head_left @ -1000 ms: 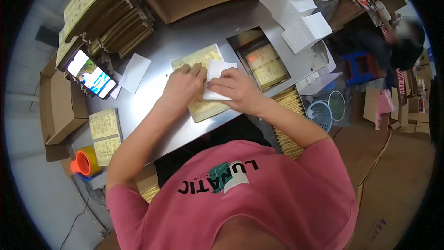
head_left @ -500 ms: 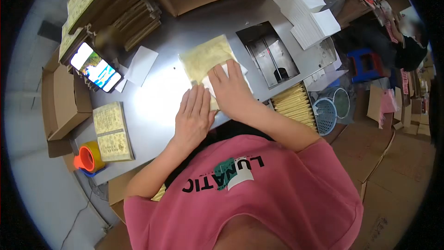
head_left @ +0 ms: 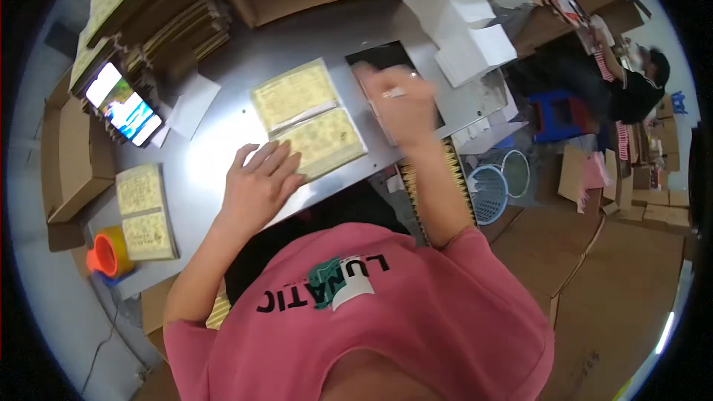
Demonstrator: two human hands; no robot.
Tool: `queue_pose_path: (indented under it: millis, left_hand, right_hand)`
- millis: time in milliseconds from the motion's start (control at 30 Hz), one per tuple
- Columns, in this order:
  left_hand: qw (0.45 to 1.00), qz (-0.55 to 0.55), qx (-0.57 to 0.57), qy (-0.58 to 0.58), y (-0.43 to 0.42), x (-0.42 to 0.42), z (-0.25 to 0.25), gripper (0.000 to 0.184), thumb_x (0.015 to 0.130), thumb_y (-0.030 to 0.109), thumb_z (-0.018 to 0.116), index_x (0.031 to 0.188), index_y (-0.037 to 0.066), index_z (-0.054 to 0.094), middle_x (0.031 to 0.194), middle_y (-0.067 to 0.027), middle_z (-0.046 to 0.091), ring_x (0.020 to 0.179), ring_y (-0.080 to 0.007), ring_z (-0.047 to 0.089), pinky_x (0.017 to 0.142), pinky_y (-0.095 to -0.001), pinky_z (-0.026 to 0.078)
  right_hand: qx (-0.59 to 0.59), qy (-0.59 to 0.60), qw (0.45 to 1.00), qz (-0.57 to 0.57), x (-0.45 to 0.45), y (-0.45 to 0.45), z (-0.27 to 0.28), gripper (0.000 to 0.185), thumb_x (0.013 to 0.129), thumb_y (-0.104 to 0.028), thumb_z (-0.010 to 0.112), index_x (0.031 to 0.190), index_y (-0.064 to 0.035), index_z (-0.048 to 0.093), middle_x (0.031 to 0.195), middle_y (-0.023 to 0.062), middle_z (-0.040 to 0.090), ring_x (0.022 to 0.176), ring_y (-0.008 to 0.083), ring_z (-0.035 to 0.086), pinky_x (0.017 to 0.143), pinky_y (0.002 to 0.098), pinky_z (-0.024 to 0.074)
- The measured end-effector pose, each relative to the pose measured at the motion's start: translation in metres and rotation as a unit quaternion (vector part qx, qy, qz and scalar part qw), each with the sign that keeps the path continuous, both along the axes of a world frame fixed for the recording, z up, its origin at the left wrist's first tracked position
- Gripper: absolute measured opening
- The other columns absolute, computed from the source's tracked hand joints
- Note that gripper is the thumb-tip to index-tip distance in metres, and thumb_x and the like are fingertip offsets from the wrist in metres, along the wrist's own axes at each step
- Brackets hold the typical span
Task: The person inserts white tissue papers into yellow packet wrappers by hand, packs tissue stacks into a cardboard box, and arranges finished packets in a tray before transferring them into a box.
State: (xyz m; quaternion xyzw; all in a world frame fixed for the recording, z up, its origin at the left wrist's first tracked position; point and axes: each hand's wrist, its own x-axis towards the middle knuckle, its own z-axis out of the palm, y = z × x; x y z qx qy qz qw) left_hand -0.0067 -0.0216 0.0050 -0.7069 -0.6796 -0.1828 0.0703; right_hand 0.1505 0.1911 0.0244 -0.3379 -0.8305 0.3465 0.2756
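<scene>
A flat packet in yellow printed paper point(head_left: 316, 145) lies in front of me on the metal table point(head_left: 230, 130). A pale band crosses it between two printed panels. My left hand point(head_left: 256, 184) rests at its lower left corner, with the fingers stretched out and slightly apart. My right hand point(head_left: 407, 108) is raised to the right of the packet, over a dark rectangular tray point(head_left: 386, 56). Motion blurs its fingers, and a small white spot shows near them; whether it holds anything is unclear.
A similar packet point(head_left: 147, 212) lies at left beside tape rolls point(head_left: 110, 252). A lit phone point(head_left: 122, 104) leans against stacked yellow packets point(head_left: 148, 15). White paper stacks point(head_left: 464, 30) stand behind the tray. A blue basket point(head_left: 489, 194) is at right; a person point(head_left: 642, 85) is farther off.
My right hand has lifted off the packet and moved right over the tray. The packet's two printed panels now lie flat and uncovered. My left hand has shifted to its corner; the view has turned slightly.
</scene>
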Motion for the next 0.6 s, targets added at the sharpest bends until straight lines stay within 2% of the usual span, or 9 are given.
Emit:
queue_pose_path:
  millis: [67,133,167,200,233,333,367,433,600]
  left_hand:
    - [0.998,0.015,-0.035,-0.051,0.011,-0.005,0.006,0.021,0.082,0.022,0.068,0.096,0.006,0.068,0.103,-0.0098,0.068,0.096,-0.0236,0.063,0.084,-0.0371,0.045]
    - [0.992,0.031,-0.077,-0.097,0.021,-0.008,0.006,0.016,0.081,0.018,0.069,0.093,0.006,0.069,0.097,-0.0103,0.068,0.089,-0.0246,0.063,0.078,-0.037,0.047]
    - [0.993,0.041,-0.063,-0.085,0.027,-0.009,0.004,0.013,0.081,0.015,0.069,0.091,0.007,0.068,0.092,-0.0101,0.068,0.084,-0.0252,0.062,0.072,-0.0365,0.047]
    - [0.995,0.052,-0.049,-0.074,0.032,-0.009,0.002,0.01,0.08,0.013,0.069,0.088,0.007,0.068,0.087,-0.0099,0.067,0.079,-0.0258,0.061,0.067,-0.0359,0.047]
    - [0.995,0.051,-0.046,-0.074,0.035,-0.007,0.002,0.01,0.08,0.013,0.069,0.088,0.007,0.068,0.087,-0.0099,0.067,0.079,-0.0258,0.061,0.067,-0.0359,0.047]
    - [0.991,0.091,-0.014,-0.096,0.041,0.001,0.001,0.011,0.079,0.012,0.069,0.09,0.008,0.068,0.087,-0.0091,0.065,0.082,-0.0267,0.061,0.071,-0.0366,0.045]
    - [0.991,0.106,0.002,-0.087,0.041,0.003,-0.002,0.011,0.08,0.013,0.068,0.089,0.008,0.065,0.09,-0.008,0.064,0.085,-0.0259,0.06,0.075,-0.037,0.043]
    - [0.99,0.12,0.018,-0.076,0.041,0.008,-0.003,0.011,0.08,0.014,0.068,0.089,0.008,0.063,0.092,-0.007,0.063,0.088,-0.025,0.059,0.079,-0.0374,0.042]
    - [0.981,0.166,-0.001,-0.1,0.04,0.008,-0.002,0.012,0.08,0.014,0.068,0.09,0.009,0.064,0.094,-0.0055,0.064,0.09,-0.0245,0.059,0.08,-0.0383,0.038]
  right_hand:
    - [0.206,0.077,0.952,-0.215,0.036,0.053,0.008,0.023,0.083,-0.024,0.074,0.087,-0.0011,0.069,0.095,0.0111,0.066,0.072,0.0182,0.061,0.066,0.03,0.0474]
    - [0.414,0.013,0.862,-0.292,0.062,0.088,0.022,0.027,0.085,-0.027,0.072,0.088,-0.0007,0.071,0.092,0.0105,0.066,0.065,0.0164,0.059,0.064,0.0285,0.047]
    - [0.416,0.015,0.86,-0.294,0.072,0.097,0.017,0.027,0.085,-0.027,0.072,0.088,-0.0007,0.071,0.092,0.0105,0.066,0.065,0.0164,0.059,0.064,0.0285,0.047]
    - [0.322,0.024,0.902,-0.287,0.081,0.105,0.004,0.027,0.085,-0.027,0.071,0.092,-0.0004,0.07,0.091,0.0104,0.067,0.067,0.0163,0.059,0.065,0.0287,0.0474]
    - [0.224,0.032,0.934,-0.276,0.082,0.107,0.003,0.028,0.085,-0.026,0.071,0.095,0.0,0.07,0.091,0.0104,0.067,0.069,0.0162,0.06,0.067,0.0288,0.0477]
    - [0.159,0.049,0.94,-0.297,0.082,0.104,0.004,0.027,0.086,-0.024,0.069,0.093,0.0021,0.07,0.094,0.0109,0.068,0.072,0.0157,0.062,0.069,0.0285,0.0482]
    - [0.159,0.049,0.94,-0.299,0.084,0.106,0.004,0.027,0.086,-0.024,0.069,0.093,0.0021,0.07,0.094,0.0109,0.068,0.072,0.0157,0.062,0.069,0.0285,0.0482]
    - [0.124,0.046,0.953,-0.272,0.09,0.111,0.004,0.027,0.088,-0.023,0.065,0.095,0.0033,0.069,0.097,0.0151,0.067,0.078,0.0259,0.064,0.07,0.0336,0.0486]
    - [0.112,0.071,0.963,-0.236,0.095,0.114,0.003,0.025,0.089,-0.021,0.063,0.093,0.0034,0.068,0.095,0.0154,0.067,0.076,0.0235,0.064,0.069,0.0328,0.0484]
